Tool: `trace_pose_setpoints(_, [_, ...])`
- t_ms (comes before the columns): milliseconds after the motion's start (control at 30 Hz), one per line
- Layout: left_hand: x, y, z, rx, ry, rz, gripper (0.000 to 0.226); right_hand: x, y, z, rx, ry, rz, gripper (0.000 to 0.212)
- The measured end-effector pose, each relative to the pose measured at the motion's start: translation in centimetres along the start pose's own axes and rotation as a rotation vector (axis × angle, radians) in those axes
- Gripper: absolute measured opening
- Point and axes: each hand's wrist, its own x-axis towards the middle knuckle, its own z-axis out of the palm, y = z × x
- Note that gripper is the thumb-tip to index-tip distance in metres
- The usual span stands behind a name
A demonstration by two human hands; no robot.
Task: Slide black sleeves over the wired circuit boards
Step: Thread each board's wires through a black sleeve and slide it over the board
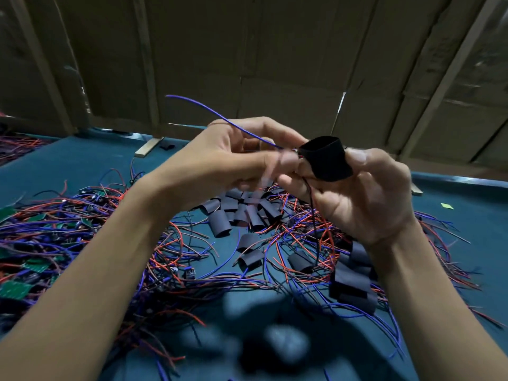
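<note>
Both hands are raised above the table, close together. My right hand (pixel 365 193) grips a black sleeve (pixel 327 158) between thumb and fingers, its open end tilted up and to the left. My left hand (pixel 233 158) pinches the wires at the sleeve's left opening; its fingertips are blurred. A blue wire (pixel 220 116) sticks up and left out of that hand. A thin black wire (pixel 312 207) hangs down from under the sleeve. The circuit board itself is hidden by the fingers and sleeve.
A pile of loose black sleeves (pixel 242 213) lies on the teal table (pixel 82 166) below the hands. More sleeves (pixel 354 281) are stacked at the right. Tangled red and blue wires with green circuit boards (pixel 35 265) cover the left. Cardboard panels (pixel 275 50) wall the back.
</note>
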Motion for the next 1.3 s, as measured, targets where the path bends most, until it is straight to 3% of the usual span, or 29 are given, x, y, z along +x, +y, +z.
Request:
trace_pose_setpoints(100, [0.1, 0.2, 0.1, -0.125, 0.052, 0.031, 0.013, -0.5, 0.0, -1.0, -0.053, -0.050, 0.005, 0.041])
trace_pose_setpoints(333, [0.7, 1.0, -0.4, -0.437, 0.293, 0.030, 0.024, -0.5, 0.5, -1.5, -0.176, -0.085, 0.068, 0.037])
trace_pose_setpoints(600, [1.1, 0.6, -0.3, -0.371, 0.511, 0.024, 0.026, -0.3, 1.6, -2.1, -0.223, -0.060, 0.140, 0.044])
trace_pose_setpoints(800, [1.0, 1.0, 0.1, -0.365, 0.426, 0.033, 0.036, -1.1, 0.0, -2.7, -0.803, 0.162, 0.364, 0.034])
trace_pose_setpoints(900, [0.9, 1.2, 0.3, -0.368, 0.335, -0.039, 0.037, -1.8, -2.0, -2.5, -0.771, 0.285, 0.167, 0.035])
trace_pose_setpoints(1067, [1.0, 0.6, 1.0, -0.074, 0.328, 0.042, 0.021, -2.8, -4.5, -1.8, -0.838, 0.338, -0.239, 0.037])
trace_pose_setpoints(1300, [1.0, 0.8, 1.8, 0.058, 0.347, 0.099, 0.013, -2.8, -4.2, -1.8, -0.875, 0.340, -0.351, 0.030])
